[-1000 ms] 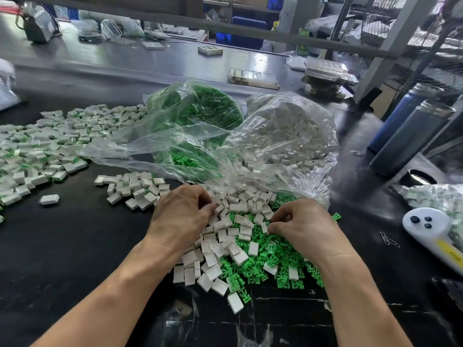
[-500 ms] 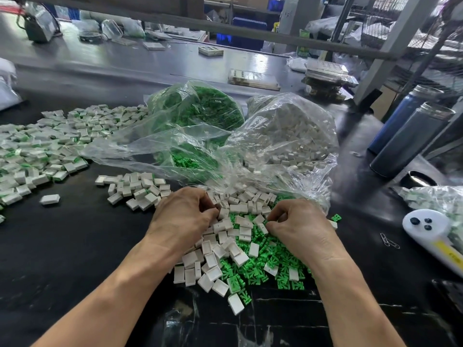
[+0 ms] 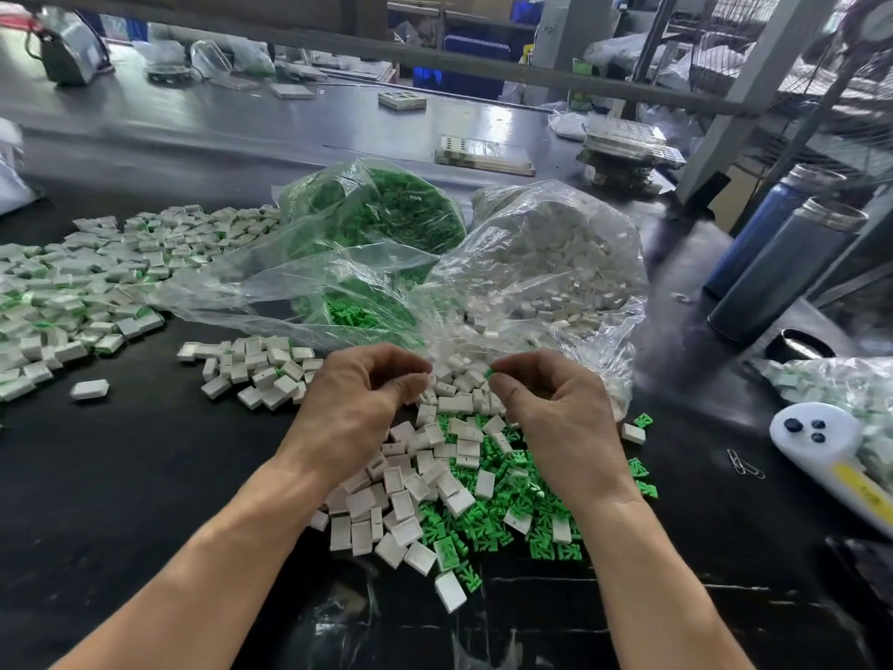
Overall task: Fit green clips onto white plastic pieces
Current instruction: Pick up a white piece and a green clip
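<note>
A loose heap of white plastic pieces (image 3: 410, 495) and green clips (image 3: 488, 517) lies on the black table between my forearms. My left hand (image 3: 357, 398) hovers just above the heap's far side. Its fingers curl against the thumb round what looks like a white piece, mostly hidden. My right hand (image 3: 555, 408) is raised beside it and pinches a green clip (image 3: 490, 373) between thumb and forefinger. The two hands' fingertips face each other, a short gap apart. Behind them lie an open bag of green clips (image 3: 386, 210) and an open bag of white pieces (image 3: 555, 253).
A wide spread of assembled pieces (image 3: 72, 282) covers the left side, with a smaller group (image 3: 261, 365) nearer my left hand. Two tall bottles (image 3: 783, 268), a white handheld device (image 3: 821, 442) and paper clips (image 3: 744, 464) stand and lie at the right.
Both hands have lifted out of the heap and turned toward each other. The right hand now shows a green clip at its fingertips.
</note>
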Tool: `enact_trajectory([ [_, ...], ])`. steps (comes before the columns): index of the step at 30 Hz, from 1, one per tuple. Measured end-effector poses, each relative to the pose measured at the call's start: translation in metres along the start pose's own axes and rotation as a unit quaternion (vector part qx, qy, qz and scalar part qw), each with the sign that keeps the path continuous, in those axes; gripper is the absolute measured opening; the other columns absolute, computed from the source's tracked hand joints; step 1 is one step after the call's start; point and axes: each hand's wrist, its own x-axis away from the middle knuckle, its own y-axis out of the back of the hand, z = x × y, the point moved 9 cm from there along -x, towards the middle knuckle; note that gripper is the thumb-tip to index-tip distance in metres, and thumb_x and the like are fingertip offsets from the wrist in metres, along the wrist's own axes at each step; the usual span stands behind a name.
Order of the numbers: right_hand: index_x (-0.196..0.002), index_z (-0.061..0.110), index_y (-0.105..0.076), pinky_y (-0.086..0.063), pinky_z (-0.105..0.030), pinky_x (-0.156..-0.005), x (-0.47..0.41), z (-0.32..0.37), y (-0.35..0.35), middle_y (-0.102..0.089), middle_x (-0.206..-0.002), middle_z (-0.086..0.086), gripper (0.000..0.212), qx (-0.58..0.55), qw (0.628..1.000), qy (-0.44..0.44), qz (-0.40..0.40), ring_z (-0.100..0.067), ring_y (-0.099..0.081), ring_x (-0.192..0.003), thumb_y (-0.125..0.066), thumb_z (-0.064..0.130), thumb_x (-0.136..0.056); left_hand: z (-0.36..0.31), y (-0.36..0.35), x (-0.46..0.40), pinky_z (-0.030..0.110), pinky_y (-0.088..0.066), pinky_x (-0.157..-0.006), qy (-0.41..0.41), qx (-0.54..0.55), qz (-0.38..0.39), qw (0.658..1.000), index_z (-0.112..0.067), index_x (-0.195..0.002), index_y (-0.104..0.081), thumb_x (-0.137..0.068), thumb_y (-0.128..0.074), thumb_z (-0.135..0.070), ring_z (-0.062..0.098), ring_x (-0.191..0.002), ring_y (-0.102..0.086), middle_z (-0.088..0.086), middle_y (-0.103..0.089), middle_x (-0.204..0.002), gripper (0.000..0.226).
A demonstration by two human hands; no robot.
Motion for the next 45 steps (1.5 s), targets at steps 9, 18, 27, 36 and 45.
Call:
enact_trajectory([
  [9,-0.099,0.023,-0.077,-0.049,-0.013,-0.058,0.006,0.016,-0.018,-0.076,-0.085,0.003,0.013,-0.130,0.990,0.043,0.040,-0.004,-0.066,-0.072,-0.075,0.011,-0.094,-0.013,-0.011,0.005,0.015,-0.054,-0.065,-0.031,0.132,0.036,0.990,-0.017,-0.097,-0.077,-0.090,-0.073,-0.008,0.003,-0.075,-0.069,-0.003,-0.078,-0.087,0.012],
  [18,-0.097,0.024,-0.077,-0.051,-0.016,-0.064,0.008,0.022,-0.022,-0.077,-0.090,0.002,0.015,-0.121,0.989,0.066,0.048,-0.008,-0.068,-0.077,-0.076,0.010,-0.093,-0.016,-0.017,0.007,0.027,-0.060,-0.073,-0.055,0.085,0.064,0.993,-0.019,-0.099,-0.074,-0.085,-0.081,-0.018,0.019,-0.081,-0.070,0.003,-0.076,-0.092,0.016],
  [27,-0.097,0.024,-0.077,-0.049,-0.013,-0.059,0.009,0.018,-0.026,-0.076,-0.086,0.003,0.016,-0.133,0.988,0.059,0.058,-0.003,-0.067,-0.072,-0.075,0.009,-0.093,-0.012,-0.015,0.004,0.024,-0.059,-0.070,-0.037,0.095,0.045,0.994,-0.019,-0.103,-0.074,-0.078,-0.084,-0.020,0.017,-0.079,-0.070,0.009,-0.076,-0.095,0.027],
  [36,-0.101,0.014,-0.075,-0.049,-0.014,-0.057,0.007,0.015,-0.024,-0.072,-0.076,0.007,0.011,-0.158,0.986,0.040,0.038,-0.004,-0.064,-0.064,-0.077,0.009,-0.092,-0.016,-0.014,0.005,0.024,-0.058,-0.071,-0.065,0.082,0.021,0.994,-0.019,-0.100,-0.072,-0.081,-0.084,-0.017,0.011,-0.079,-0.067,0.002,-0.075,-0.091,0.023],
  [45,-0.095,0.020,-0.076,-0.049,-0.014,-0.060,0.010,0.019,-0.023,-0.073,-0.078,0.005,0.011,-0.122,0.990,0.049,0.045,-0.003,-0.064,-0.065,-0.077,0.010,-0.092,-0.019,-0.010,0.006,0.031,-0.060,-0.073,-0.089,0.037,-0.002,0.995,-0.027,-0.098,-0.071,-0.082,-0.084,-0.020,0.008,-0.078,-0.066,-0.012,-0.073,-0.088,0.022],
])
